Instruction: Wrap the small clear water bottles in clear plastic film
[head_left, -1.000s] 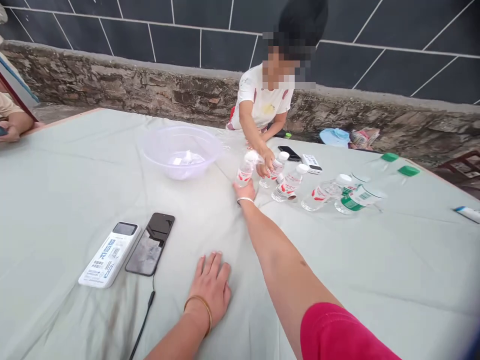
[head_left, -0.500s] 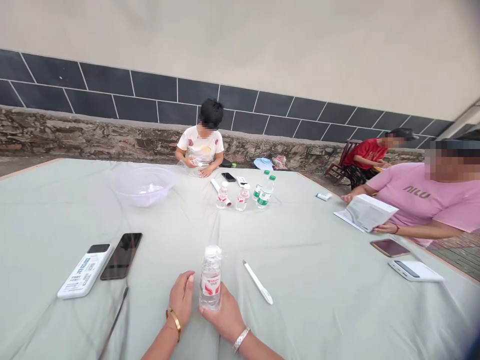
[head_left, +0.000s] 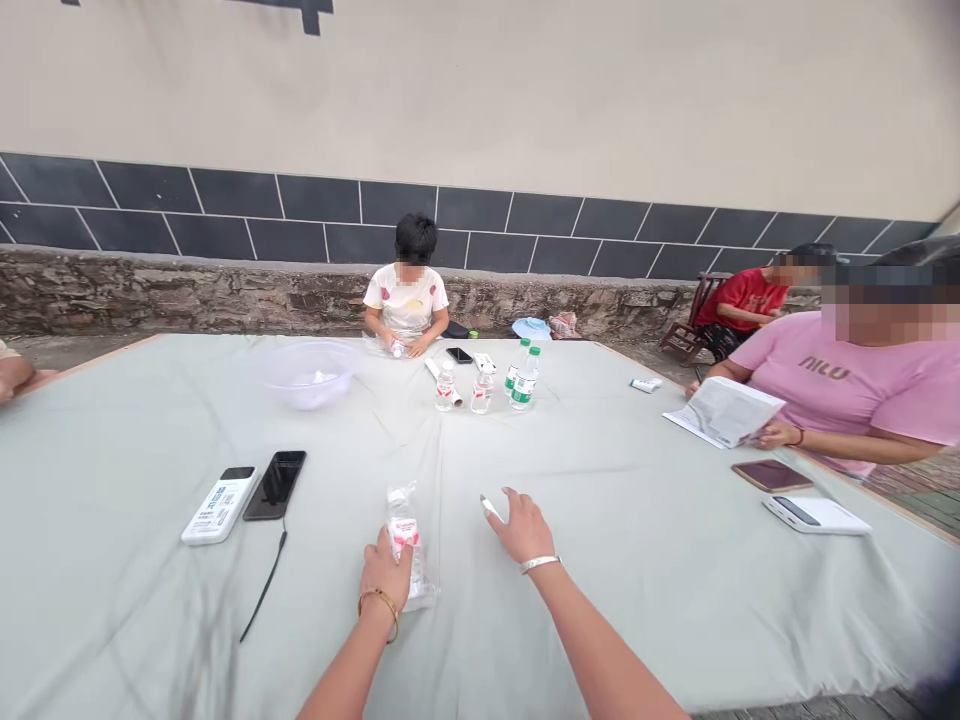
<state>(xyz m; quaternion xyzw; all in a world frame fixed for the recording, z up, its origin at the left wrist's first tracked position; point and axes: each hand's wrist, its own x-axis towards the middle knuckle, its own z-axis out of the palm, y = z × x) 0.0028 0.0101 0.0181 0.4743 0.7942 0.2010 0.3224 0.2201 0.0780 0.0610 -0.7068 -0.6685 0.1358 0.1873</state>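
Note:
A small clear water bottle point(head_left: 403, 530) with a red-and-white label, wrapped in clear plastic, appears to lie on the cloth, its cap end pointing away from me. My left hand point(head_left: 386, 572) is wrapped round its left side, the thumb across the label. To the right, my right hand point(head_left: 525, 528) reaches over a white pen point(head_left: 490, 507) on the table. Thumb and forefinger are apart, one on each side of the pen. The palm and fingers hide most of the pen, and whether they touch it is unclear.
A cloth-covered table point(head_left: 600, 600) spreads before me. Left are a power bank point(head_left: 219, 507), a phone point(head_left: 275, 485) and a translucent basin point(head_left: 307, 378). Several bottles point(head_left: 523, 380) stand farther off. A person point(head_left: 409, 300) sits opposite; another point(head_left: 832, 385) holds a booklet point(head_left: 731, 410) at right.
The bottle has gone from upright in my right hand to lying down under my left hand. My right hand has let it go and moved right, over the pen. The view has shifted somewhat.

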